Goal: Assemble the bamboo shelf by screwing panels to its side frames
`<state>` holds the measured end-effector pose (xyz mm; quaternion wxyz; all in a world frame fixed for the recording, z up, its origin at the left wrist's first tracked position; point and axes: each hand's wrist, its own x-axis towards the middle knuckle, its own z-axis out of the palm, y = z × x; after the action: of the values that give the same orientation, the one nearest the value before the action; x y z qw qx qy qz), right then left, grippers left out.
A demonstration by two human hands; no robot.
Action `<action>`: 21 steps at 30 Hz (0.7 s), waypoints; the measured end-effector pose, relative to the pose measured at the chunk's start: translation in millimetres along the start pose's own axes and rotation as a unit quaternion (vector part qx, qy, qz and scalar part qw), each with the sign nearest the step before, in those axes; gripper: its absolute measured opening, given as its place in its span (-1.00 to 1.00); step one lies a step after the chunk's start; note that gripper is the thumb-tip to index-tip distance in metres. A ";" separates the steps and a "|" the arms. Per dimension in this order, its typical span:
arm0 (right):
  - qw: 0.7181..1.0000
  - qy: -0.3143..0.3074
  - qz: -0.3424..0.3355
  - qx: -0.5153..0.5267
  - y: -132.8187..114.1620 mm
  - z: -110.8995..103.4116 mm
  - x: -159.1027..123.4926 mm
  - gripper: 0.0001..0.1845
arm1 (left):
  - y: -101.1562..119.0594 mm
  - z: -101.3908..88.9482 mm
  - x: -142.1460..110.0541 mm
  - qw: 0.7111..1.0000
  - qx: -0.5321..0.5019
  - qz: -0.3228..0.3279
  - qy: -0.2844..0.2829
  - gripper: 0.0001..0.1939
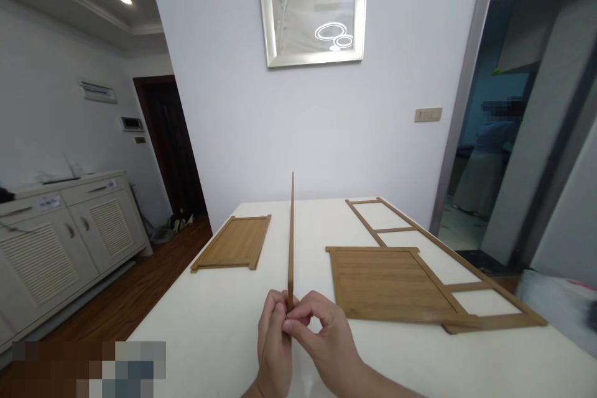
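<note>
My left hand (pixel 273 342) is wrapped round the near end of a thin wooden piece (pixel 291 236) that stands out edge-on toward the wall. From this angle I cannot tell whether it is a strip or a wider panel. Thumb and forefinger of my right hand (pixel 329 331) pinch together against the same end; anything small between them is hidden. To the left lies a flat wooden panel (pixel 237 242) with raised edges. Right of my hands, a larger wooden panel (pixel 387 283) partly covers a ladder-like wooden frame (pixel 469 287).
All the wooden parts lie on a white table (pixel 209 339) reaching to the wall, where a framed picture (pixel 314 62) hangs. A white cabinet (pixel 74 224) stands at left. Beyond the right doorway, a person (pixel 489 155) is in another room. A whitish bag (pixel 555 298) sits beside the table.
</note>
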<state>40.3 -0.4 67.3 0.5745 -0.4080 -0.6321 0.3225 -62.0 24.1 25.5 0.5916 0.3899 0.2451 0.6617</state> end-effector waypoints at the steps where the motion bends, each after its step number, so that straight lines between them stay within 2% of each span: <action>1: 1.000 -0.001 -0.002 0.001 0.8 -0.1 0.2 -0.86 | 0.2 0.8 0.0 1.000 0.001 -0.007 0.010 -0.62; 6: 1.000 -0.010 -0.005 0.014 12.5 0.2 -3.2 -0.75 | 5.0 7.5 -3.1 1.000 0.018 -0.007 0.021 -0.61; 11: 0.996 -0.025 -0.087 0.006 31.6 0.1 -14.4 -0.81 | 11.2 14.0 -6.8 0.999 0.039 -0.006 0.011 -0.61; 13: 0.995 -0.063 -0.074 0.010 38.1 -1.0 -16.1 -0.81 | 13.0 15.7 -7.1 0.999 0.044 -0.007 0.015 -0.60; 17: 0.989 -0.145 -0.007 0.012 47.4 -4.0 -13.2 -0.79 | 17.1 19.0 -7.3 0.997 0.069 -0.003 0.035 -0.59; 21: 0.979 -0.203 0.029 -0.002 52.0 -6.1 -10.1 -0.87 | 17.0 20.4 -7.9 0.995 0.087 -0.008 0.044 -0.59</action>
<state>54.0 14.1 17.9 0.4238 -0.3529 -0.7241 0.4141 -55.6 10.6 48.8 0.5492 0.4085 0.3310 0.6495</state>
